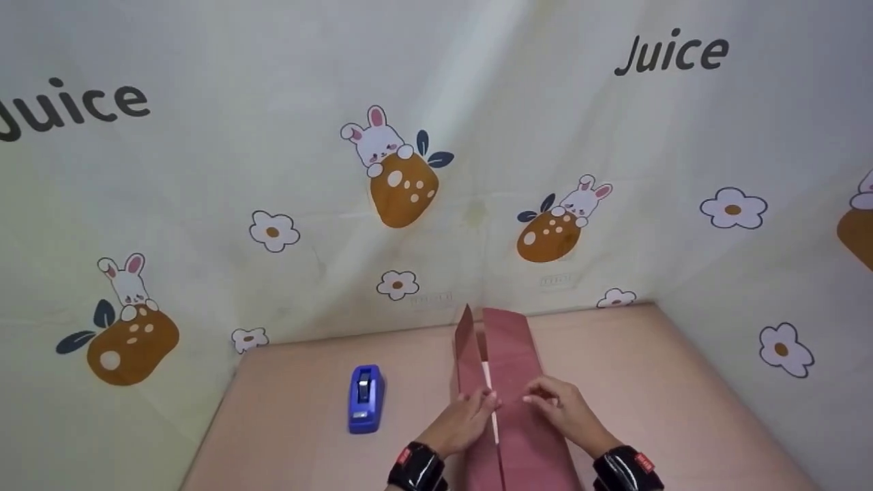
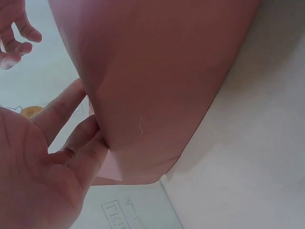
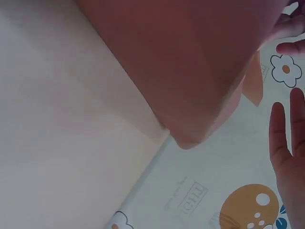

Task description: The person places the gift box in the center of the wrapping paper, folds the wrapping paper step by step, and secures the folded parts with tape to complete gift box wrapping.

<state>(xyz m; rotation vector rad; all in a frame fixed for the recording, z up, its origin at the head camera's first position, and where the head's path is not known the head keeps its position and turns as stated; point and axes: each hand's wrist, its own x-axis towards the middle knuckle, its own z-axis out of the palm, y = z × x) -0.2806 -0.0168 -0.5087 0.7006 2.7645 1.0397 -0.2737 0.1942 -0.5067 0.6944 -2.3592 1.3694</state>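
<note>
A sheet of dark red paper [image 1: 518, 368] is folded lengthwise, its two long flaps meeting near the middle. Their far ends stand raised and apart. A narrow white strip [image 1: 486, 375] shows along the gap between the flaps. My left hand [image 1: 462, 421] pinches the edge of the left flap; in the left wrist view, the left hand's fingers [image 2: 71, 148] go round that edge. Just over the right flap, my right hand [image 1: 563, 409] has its fingers loosely bent, and the right wrist view shows the right hand [image 3: 291, 162] apart from the paper.
A blue tape dispenser [image 1: 365, 401] lies left of the paper on the pinkish table [image 1: 293, 402]. Behind the table and along its sides hangs a pale cloth [image 1: 225, 157] printed with rabbits, fruit and flowers. Each wrist wears a black band [image 1: 417, 467].
</note>
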